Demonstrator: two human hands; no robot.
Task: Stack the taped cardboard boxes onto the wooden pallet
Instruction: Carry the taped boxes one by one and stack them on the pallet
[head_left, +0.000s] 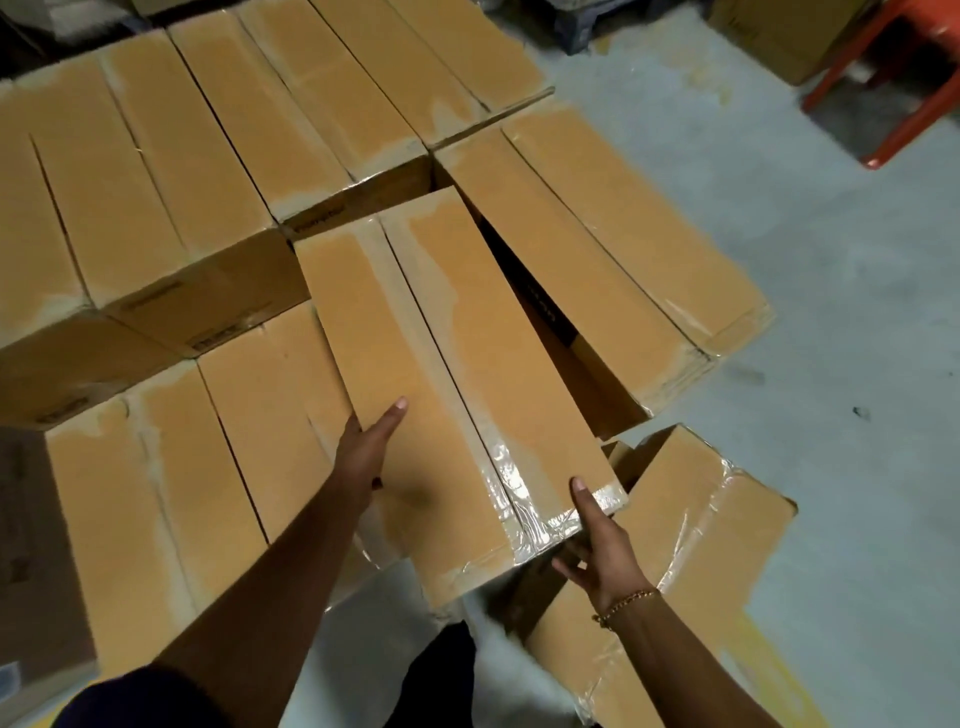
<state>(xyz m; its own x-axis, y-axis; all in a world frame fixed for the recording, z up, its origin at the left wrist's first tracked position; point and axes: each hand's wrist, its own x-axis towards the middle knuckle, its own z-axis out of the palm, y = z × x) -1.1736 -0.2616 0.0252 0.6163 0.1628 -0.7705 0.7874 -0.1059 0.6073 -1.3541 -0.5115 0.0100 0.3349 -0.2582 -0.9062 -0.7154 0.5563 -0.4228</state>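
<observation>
L hand grips box left edge, R hand near-right corner.

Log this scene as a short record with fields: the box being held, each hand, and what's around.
held box: long, taped, over a gap between stacked boxes
left hand: grips its left long edge, thumb on top
right hand: grips its near right corner
nearby: loose box at right, red stool beyond
pallet: not in view

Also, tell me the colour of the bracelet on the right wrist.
Gold: the beaded bracelet shows best in the head view, the only one.
</observation>
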